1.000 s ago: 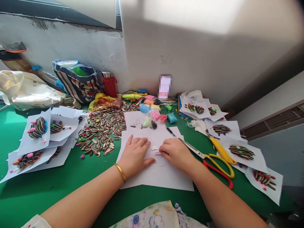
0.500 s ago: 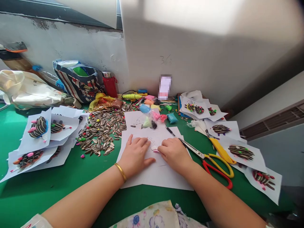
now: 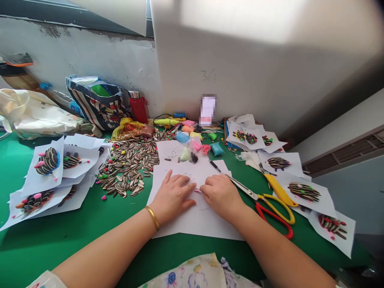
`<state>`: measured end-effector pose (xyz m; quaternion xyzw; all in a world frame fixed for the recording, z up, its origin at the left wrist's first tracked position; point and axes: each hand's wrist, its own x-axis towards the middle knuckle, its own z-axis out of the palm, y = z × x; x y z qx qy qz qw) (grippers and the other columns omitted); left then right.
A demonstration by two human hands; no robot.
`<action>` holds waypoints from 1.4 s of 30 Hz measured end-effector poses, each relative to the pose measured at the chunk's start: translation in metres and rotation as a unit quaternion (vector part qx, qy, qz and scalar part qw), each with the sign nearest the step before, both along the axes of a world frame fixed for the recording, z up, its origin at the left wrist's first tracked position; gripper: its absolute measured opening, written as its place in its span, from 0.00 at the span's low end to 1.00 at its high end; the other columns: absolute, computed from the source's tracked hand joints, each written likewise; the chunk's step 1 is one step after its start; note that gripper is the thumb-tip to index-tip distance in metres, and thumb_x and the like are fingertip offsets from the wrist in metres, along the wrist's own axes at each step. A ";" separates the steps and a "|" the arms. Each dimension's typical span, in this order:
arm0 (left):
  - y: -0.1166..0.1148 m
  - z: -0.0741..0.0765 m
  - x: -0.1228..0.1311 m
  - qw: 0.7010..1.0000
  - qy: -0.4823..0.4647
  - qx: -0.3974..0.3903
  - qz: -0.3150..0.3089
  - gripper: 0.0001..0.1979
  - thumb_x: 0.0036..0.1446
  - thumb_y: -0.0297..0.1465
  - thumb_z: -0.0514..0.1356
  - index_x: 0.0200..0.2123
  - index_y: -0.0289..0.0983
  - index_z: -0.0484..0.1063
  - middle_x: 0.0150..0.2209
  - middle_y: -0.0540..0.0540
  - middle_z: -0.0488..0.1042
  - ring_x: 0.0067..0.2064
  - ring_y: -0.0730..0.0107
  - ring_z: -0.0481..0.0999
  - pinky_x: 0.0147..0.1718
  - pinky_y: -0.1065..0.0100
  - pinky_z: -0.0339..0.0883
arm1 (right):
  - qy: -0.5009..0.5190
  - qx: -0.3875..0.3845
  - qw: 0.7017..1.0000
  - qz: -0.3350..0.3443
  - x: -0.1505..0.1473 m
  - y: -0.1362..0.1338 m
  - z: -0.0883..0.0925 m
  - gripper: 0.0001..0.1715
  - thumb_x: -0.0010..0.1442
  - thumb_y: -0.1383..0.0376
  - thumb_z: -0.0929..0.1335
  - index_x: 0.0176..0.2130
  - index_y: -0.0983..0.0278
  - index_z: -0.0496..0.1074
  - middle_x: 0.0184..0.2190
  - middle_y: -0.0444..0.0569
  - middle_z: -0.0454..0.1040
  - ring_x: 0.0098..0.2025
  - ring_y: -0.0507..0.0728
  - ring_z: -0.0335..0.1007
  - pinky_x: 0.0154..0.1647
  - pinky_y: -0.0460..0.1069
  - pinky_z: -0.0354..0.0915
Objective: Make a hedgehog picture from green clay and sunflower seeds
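My left hand (image 3: 176, 193) lies flat on a sheet of white paper (image 3: 204, 224), fingers spread and holding nothing. My right hand (image 3: 220, 197) is closed, with its fingertips down on the same sheet. At those fingertips a small strip of pink clay (image 3: 197, 190) shows; the rest of it is hidden by the fingers. A sketched line drawing (image 3: 189, 176) is partly visible on the paper between and beyond my hands. Just right of my right hand lie a black pen (image 3: 215, 166) and scissors with red and yellow handles (image 3: 274, 212).
Sunflower seeds (image 3: 129, 164) are heaped at left. Bags of coloured clay (image 3: 196, 146) lie behind the paper. Finished seed pictures (image 3: 45, 164) are stacked on both sides. A yellow cutter (image 3: 280, 190), red flask (image 3: 138, 107) and striped bag (image 3: 97, 102) also stand or lie on the green table (image 3: 99, 236).
My left hand's fingertips have shifted slightly right, towards the pink clay. My right hand has stayed almost in place with the clay at its fingertips.
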<state>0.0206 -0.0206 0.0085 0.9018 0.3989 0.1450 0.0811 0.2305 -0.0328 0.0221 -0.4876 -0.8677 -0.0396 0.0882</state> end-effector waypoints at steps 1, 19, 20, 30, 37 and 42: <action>0.000 0.000 0.000 1.000 0.001 0.001 -0.002 0.22 0.57 0.41 0.64 0.55 0.47 0.71 0.54 0.44 0.71 0.57 0.54 0.67 0.66 0.40 0.40 | 0.003 -0.003 1.000 -0.002 0.001 0.000 0.000 0.13 0.64 0.67 0.67 0.29 0.62 0.76 0.29 0.47 0.74 0.34 0.54 0.63 0.37 0.52 0.47; -0.001 0.002 0.001 0.999 0.030 0.015 0.000 0.20 0.58 0.42 0.63 0.54 0.49 0.71 0.54 0.44 0.70 0.57 0.54 0.67 0.65 0.36 0.36 | -0.005 -0.011 1.000 -0.025 -0.003 0.000 -0.003 0.11 0.60 0.69 0.66 0.27 0.63 0.76 0.27 0.48 0.73 0.32 0.54 0.64 0.35 0.52 0.47; -0.001 0.002 0.001 0.999 0.031 0.016 0.000 0.20 0.58 0.42 0.63 0.54 0.49 0.71 0.54 0.44 0.70 0.57 0.54 0.67 0.65 0.37 0.36 | -0.004 -0.012 1.000 -0.025 -0.002 0.000 -0.003 0.12 0.60 0.70 0.66 0.27 0.63 0.76 0.27 0.48 0.73 0.32 0.54 0.64 0.35 0.52 0.47; -0.002 0.001 0.001 0.999 0.027 0.020 -0.003 0.21 0.58 0.42 0.63 0.55 0.50 0.70 0.54 0.44 0.71 0.57 0.54 0.67 0.65 0.37 0.36 | 0.047 -0.107 0.990 -0.083 0.016 0.007 0.009 0.09 0.58 0.70 0.67 0.33 0.61 0.78 0.29 0.45 0.75 0.34 0.53 0.69 0.34 0.48 0.54; -0.003 0.003 0.003 0.998 0.050 0.035 -0.005 0.19 0.60 0.42 0.62 0.54 0.51 0.71 0.55 0.44 0.70 0.58 0.53 0.66 0.64 0.35 0.35 | 0.054 -0.144 0.983 -0.095 0.015 0.008 0.008 0.07 0.58 0.69 0.67 0.32 0.60 0.76 0.30 0.44 0.76 0.33 0.53 0.68 0.32 0.48 0.52; -0.004 0.004 0.003 0.999 0.044 0.032 -0.003 0.19 0.60 0.41 0.62 0.54 0.51 0.71 0.55 0.44 0.70 0.58 0.53 0.66 0.65 0.36 0.35 | 0.037 -0.153 0.984 -0.083 0.015 0.006 0.010 0.07 0.56 0.70 0.68 0.31 0.60 0.76 0.29 0.43 0.75 0.32 0.52 0.68 0.31 0.48 0.51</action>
